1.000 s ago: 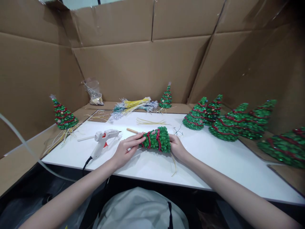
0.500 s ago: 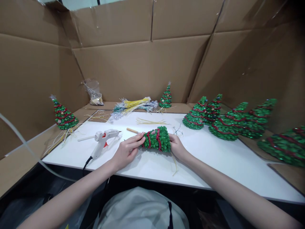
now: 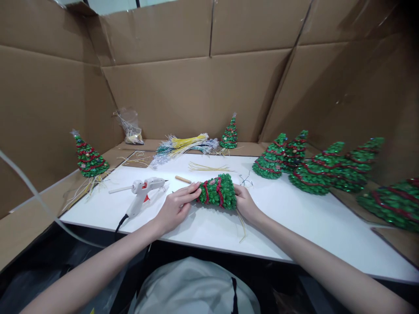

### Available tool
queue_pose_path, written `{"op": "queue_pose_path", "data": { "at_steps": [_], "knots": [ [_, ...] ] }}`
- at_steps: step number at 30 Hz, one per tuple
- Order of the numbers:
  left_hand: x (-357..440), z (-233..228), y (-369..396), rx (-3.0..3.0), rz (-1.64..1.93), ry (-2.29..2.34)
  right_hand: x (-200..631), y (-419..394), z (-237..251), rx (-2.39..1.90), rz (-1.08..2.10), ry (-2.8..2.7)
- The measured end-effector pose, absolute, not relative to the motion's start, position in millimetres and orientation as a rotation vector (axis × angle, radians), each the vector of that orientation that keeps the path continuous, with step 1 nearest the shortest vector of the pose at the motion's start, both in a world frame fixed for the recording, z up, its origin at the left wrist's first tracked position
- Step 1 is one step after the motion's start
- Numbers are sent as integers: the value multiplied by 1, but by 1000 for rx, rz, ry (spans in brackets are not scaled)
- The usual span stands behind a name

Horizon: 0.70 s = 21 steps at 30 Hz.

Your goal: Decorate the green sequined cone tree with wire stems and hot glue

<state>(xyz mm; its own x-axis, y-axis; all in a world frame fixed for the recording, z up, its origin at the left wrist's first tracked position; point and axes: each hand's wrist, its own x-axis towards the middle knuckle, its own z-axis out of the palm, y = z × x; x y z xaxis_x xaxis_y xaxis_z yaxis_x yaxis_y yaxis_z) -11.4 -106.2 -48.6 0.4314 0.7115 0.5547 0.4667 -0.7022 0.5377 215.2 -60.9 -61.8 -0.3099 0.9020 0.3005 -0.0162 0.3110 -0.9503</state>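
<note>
A small green Christmas tree [image 3: 218, 192] with red garland lies on its side between my hands, just above the white board [image 3: 288, 222]. My left hand [image 3: 178, 206] is closed round its narrow end, fingers laid over the top. At the wide base my right hand [image 3: 244, 201] grips, its fingertips hidden behind and inside the tree. Thin yellowish wires [image 3: 242, 226] hang from the base beside my right hand. A wooden-handled tool [image 3: 182, 179] lies just beyond my left hand, its other end partly covered. Left of that hand rests a white glue gun [image 3: 144, 194] with a red trigger.
Several finished-looking trees [image 3: 309, 176] stand at the right. Single trees stand at the left [image 3: 90, 157] and back [image 3: 229, 134]. Bundled wires [image 3: 186, 145], loose yellow wires [image 3: 209, 167] and a plastic bag [image 3: 131, 128] lie toward the back. Cardboard walls [image 3: 183, 96] enclose the table.
The whole view has shifted slightly. Both hands keep the same hold on the tree, which has hardly moved.
</note>
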Motion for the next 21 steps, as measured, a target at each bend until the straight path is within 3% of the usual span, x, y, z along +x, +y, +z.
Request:
{"op": "queue_pose_path", "data": {
  "at_steps": [21],
  "knots": [
    [-19,-44,-102,2210,1054,1005,220,-57,-68,-858,987,-1616]
  ]
}}
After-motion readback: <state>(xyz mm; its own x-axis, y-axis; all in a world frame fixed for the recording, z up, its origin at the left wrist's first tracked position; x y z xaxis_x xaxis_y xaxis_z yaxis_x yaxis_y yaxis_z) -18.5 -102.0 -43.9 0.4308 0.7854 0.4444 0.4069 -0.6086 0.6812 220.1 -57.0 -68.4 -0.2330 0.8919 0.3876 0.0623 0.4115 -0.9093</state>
